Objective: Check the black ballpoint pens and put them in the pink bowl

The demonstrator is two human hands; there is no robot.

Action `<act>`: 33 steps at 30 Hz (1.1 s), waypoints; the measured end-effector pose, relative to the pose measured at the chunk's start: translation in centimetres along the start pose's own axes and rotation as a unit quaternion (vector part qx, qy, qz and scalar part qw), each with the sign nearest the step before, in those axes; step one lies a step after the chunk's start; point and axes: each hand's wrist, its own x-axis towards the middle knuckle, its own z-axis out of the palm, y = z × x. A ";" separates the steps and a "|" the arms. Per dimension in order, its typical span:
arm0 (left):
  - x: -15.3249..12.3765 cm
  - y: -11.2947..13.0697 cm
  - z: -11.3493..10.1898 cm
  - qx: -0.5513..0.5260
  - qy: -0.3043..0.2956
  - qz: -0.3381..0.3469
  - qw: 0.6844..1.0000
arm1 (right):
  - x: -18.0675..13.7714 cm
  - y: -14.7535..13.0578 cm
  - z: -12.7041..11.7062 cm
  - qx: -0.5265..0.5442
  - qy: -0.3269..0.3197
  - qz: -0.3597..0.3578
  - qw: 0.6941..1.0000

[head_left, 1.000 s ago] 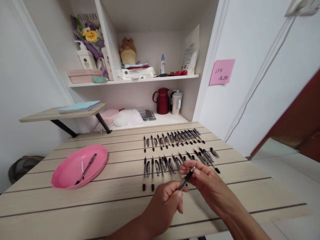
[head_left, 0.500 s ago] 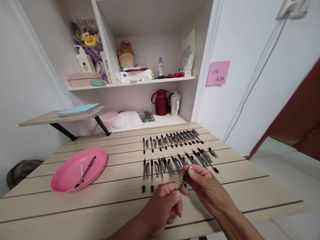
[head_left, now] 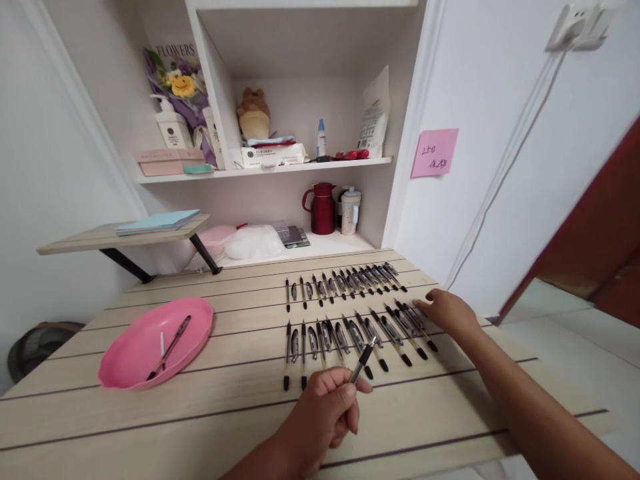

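My left hand point(head_left: 327, 408) is closed on a black pen point(head_left: 362, 361) that it holds up over the near part of the wooden table point(head_left: 200, 413). My right hand point(head_left: 447, 311) reaches out to the right end of the nearer row of pens and caps point(head_left: 350, 333), its fingers bent down over a cap there; what they grip, if anything, is hidden. A second row of pens and caps point(head_left: 345, 281) lies farther back.
A pink oval tray point(head_left: 130, 360) at the left holds one pen and a thin white refill. Behind the table are white shelves with a red jug point(head_left: 321, 209), a cup, bottles and boxes. A pink note point(head_left: 434, 153) is stuck on the wall.
My right hand has let go of the pen and moved right and away to the end of the nearer row. My left hand keeps hold of the pen.
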 end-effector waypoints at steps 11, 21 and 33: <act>0.2 0.1 -0.2 -0.018 -0.006 0.001 1.000 | -4.8 -3.1 -2.2 0.610 -0.121 0.011 0.783; 0.4 -0.2 -0.9 -0.020 -0.031 -0.004 0.999 | -11.9 -9.5 -3.7 0.689 -0.171 -0.071 0.701; 0.3 -0.1 -0.8 -0.026 -0.034 -0.014 0.999 | -12.3 -9.4 -3.5 0.641 -0.187 -0.096 0.739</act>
